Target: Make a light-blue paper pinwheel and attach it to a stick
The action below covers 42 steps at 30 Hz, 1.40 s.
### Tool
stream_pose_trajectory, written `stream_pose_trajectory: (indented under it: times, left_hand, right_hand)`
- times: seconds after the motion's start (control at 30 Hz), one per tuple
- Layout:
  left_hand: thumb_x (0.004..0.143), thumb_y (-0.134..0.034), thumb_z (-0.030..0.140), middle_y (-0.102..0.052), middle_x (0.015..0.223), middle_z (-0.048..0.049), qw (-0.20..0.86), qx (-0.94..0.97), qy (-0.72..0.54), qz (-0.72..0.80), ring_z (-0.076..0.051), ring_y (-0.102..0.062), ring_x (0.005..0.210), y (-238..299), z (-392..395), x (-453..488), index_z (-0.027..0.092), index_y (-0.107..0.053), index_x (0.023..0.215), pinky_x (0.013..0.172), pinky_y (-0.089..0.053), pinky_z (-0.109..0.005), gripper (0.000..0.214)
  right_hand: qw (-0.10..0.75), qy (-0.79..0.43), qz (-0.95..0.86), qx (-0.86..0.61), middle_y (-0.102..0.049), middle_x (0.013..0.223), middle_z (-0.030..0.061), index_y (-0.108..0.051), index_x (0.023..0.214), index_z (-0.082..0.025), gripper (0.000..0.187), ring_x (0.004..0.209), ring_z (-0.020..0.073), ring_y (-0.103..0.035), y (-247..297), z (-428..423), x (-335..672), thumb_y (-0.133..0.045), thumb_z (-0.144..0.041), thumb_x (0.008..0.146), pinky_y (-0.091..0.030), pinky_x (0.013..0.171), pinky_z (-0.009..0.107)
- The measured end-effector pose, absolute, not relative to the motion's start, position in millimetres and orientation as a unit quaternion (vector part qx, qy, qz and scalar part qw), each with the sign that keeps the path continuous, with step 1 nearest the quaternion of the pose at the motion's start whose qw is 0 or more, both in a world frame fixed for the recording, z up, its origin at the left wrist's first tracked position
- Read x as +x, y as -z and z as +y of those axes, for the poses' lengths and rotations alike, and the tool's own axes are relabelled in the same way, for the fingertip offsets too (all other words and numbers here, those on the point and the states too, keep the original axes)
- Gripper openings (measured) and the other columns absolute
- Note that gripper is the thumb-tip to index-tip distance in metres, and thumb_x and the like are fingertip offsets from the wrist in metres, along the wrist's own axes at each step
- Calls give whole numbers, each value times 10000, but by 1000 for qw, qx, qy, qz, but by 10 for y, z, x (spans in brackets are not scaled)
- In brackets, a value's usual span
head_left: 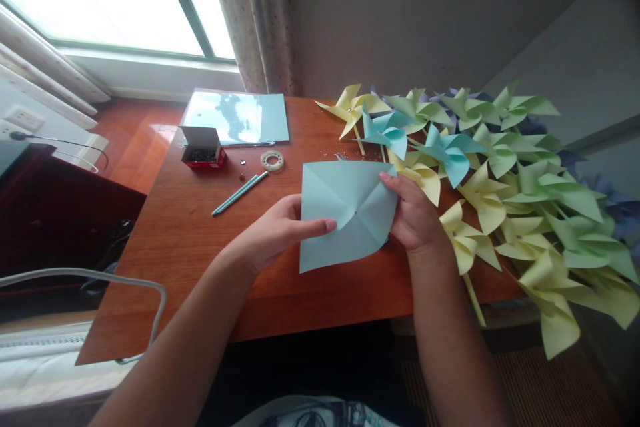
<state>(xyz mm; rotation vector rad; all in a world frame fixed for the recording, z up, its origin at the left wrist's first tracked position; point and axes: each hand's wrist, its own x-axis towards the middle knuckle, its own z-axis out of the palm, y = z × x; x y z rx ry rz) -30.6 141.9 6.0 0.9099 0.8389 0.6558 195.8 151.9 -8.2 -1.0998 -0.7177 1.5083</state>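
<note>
A square sheet of light blue paper (345,190) is held up over the wooden table. Creases or cuts run from its corners toward a small reddish mark at its centre. My left hand (285,230) grips the left edge, thumb lying on the front and fingers behind the sheet. At the right side, my right hand (413,210) pinches the paper near its upper right corner, thumb in front. Two light blue sticks (240,193) lie on the table left of the sheet, below a roll of clear tape (272,160). Something behind the sheet is mostly hidden.
Many yellow, green and blue paper pinwheels (453,150) cover the table's right side. An open red box (204,157) of small dark pieces stands at the left. Behind it lies a stack of blue paper (274,117) with a clear sleeve. A white cable (100,273) crosses the lower left.
</note>
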Motion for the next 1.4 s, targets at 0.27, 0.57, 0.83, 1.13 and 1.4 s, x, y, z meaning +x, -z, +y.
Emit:
stream_pose_trajectory:
  times: [0.27, 0.57, 0.83, 1.13, 1.4]
  left_hand:
    - [762, -842, 323, -791, 1023, -95, 778, 460, -228, 363, -260, -727, 974, -78, 1382, -326, 194, -776, 1090, 827, -570, -311, 359]
    - [727, -860, 271, -777, 1013, -93, 758, 340, -405, 383, -230, -723, 831, -85, 1442, -311, 154, -754, 1052, 699, -570, -276, 361]
    - [772, -812, 238, -728, 912, -28, 710, 289, -496, 408, -145, -670, 735, -84, 1513, -305, 155, -715, 978, 614, -543, -230, 242]
    - [759, -852, 274, -659, 764, 15, 719, 287, -495, 394, -53, -554, 576, -76, 1483, -285, 133, -704, 892, 475, -440, -138, 245]
    - [714, -882, 243, -714, 841, -15, 731, 269, -499, 381, -68, -629, 665, -101, 1473, -293, 115, -737, 905, 590, -518, -144, 272]
  right_hand:
    - [546, -615, -326, -467, -775, 836, 5, -734, 892, -235, 206, 820, 241, -728, 47, 1525, 1973, -779, -404, 784, -590, 794, 368]
    - [552, -531, -398, -505, -751, 965, 7, -668, 1134, -239, 337, 787, 164, -689, 75, 1573, 1992, -681, -448, 870, -545, 683, 279]
    - [246, -155, -656, -696, -709, 954, 73, -701, 1012, -190, 168, 848, 240, -665, 7, 1332, 2018, -654, -221, 855, -511, 796, 387]
    - [45, -84, -678, -729, -677, 993, 89, -656, 1001, -185, 261, 965, 295, -661, 56, 1155, 2099, -708, -397, 857, -475, 759, 364]
    - [154, -128, -626, -754, -711, 858, 83, -682, 834, -195, 200, 823, 286, -682, -38, 1137, 1992, -676, -395, 841, -481, 742, 403]
